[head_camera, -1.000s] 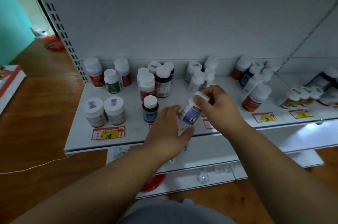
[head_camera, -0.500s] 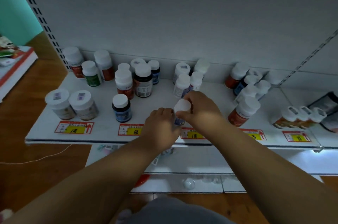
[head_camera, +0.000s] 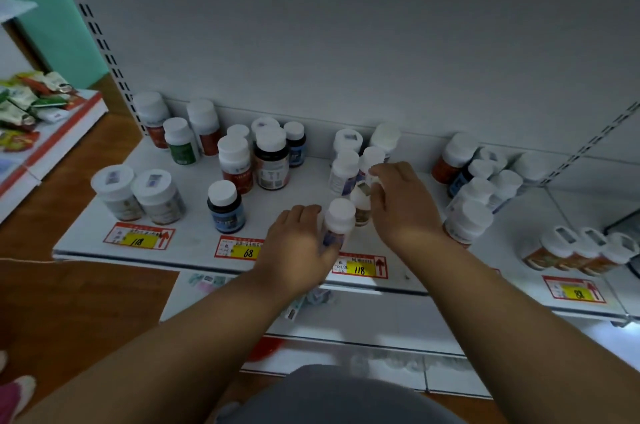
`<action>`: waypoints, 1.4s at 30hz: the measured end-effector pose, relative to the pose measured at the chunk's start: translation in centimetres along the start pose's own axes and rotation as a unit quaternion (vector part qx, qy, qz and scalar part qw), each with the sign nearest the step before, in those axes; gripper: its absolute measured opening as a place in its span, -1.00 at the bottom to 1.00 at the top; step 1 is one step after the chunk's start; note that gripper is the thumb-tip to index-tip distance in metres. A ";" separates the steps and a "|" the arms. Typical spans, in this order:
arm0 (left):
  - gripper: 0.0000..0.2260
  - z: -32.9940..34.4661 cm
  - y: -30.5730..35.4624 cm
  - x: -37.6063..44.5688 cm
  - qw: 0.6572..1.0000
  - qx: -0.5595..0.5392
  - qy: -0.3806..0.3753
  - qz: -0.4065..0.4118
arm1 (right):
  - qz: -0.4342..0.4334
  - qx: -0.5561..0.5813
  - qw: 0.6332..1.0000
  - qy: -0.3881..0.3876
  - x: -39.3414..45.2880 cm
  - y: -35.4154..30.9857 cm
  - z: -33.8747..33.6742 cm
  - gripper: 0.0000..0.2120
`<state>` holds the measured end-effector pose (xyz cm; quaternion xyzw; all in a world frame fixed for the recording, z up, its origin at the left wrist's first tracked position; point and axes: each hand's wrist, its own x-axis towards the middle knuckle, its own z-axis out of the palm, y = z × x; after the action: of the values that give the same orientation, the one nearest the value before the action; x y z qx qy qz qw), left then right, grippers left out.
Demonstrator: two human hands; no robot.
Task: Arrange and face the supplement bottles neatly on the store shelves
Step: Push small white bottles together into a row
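A white-capped bottle with a blue-purple label [head_camera: 340,220] stands upright near the front of the white shelf [head_camera: 304,190], just behind a yellow 118 price tag [head_camera: 360,266]. My left hand [head_camera: 298,245] is wrapped around its left side. Right behind it is a small bottle with a brownish label [head_camera: 361,204], and the fingers of my right hand [head_camera: 401,205] curl around its right side. White bottles [head_camera: 344,169] stand behind both hands.
Two wide jars [head_camera: 138,195] sit at the front left and a dark blue-labelled bottle [head_camera: 227,207] stands alone. Mixed bottles [head_camera: 270,160] crowd the back, and more stand at right [head_camera: 467,223]. Orange bottles [head_camera: 575,250] line the far right. A lower shelf [head_camera: 381,316] juts out below.
The bottle held tilted in the air came down upright onto the shelf front. My right hand left its cap and moved back to the brownish bottle. The view moved closer.
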<state>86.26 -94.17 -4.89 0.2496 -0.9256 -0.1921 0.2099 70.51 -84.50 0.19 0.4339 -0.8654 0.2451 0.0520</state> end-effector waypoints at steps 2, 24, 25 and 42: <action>-0.47 -0.5 0.4 0.3 1.000 -0.010 0.018 0.004 | -0.042 -0.024 0.996 -0.081 0.9 1.0 0.0 -0.67; -0.40 -2.9 9.8 1.6 0.980 -0.169 0.015 0.103 | 0.137 0.425 0.891 0.080 -4.3 1.8 -7.7 -0.91; -0.39 -2.6 10.4 1.7 0.977 -0.185 -0.001 0.108 | 0.142 0.414 0.895 0.092 -5.2 2.0 -8.5 -0.88; -0.39 9.3 26.6 1.6 0.954 -0.195 -0.093 0.207 | 0.178 0.271 0.928 0.184 -15.7 17.1 -18.8 -0.85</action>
<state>70.38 -71.42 0.06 -0.0123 -0.9171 -0.3433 0.2024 64.62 -55.64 5.34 0.2180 -0.8039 0.5514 0.0462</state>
